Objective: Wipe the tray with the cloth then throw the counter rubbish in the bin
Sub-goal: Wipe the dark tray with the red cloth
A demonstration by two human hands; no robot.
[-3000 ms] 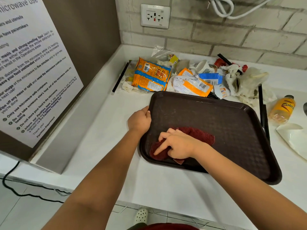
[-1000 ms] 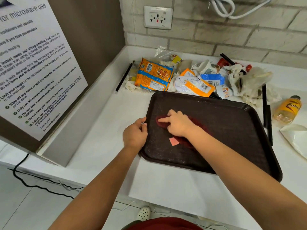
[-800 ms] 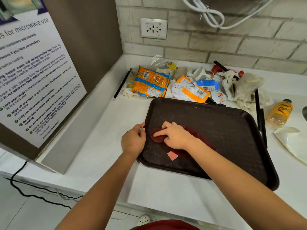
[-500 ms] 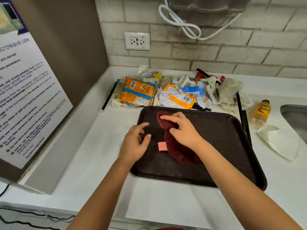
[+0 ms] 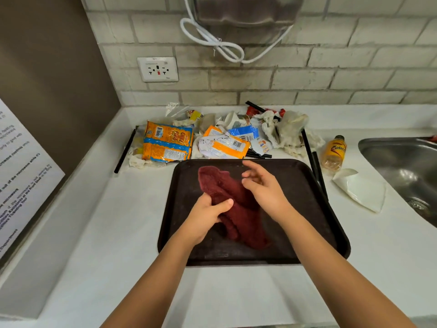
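Dark brown tray [image 5: 307, 209] sits flat on the white counter [image 5: 118, 221]. Maroon cloth [image 5: 236, 209] lies bunched on the tray's left half. Left hand [image 5: 208, 214] pinches the cloth's middle, fingers closed on it. Right hand [image 5: 264, 185] hovers just above the cloth, fingers spread, holding nothing. Rubbish pile [image 5: 212, 140] sits behind the tray against the wall; sink [image 5: 402, 162] at right.

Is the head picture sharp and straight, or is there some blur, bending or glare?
Head view: wide-angle bending curves the brick wall lines; the right hand has slightly smeared fingers; the sink shows soft glare; the cloth and tray look sharp.
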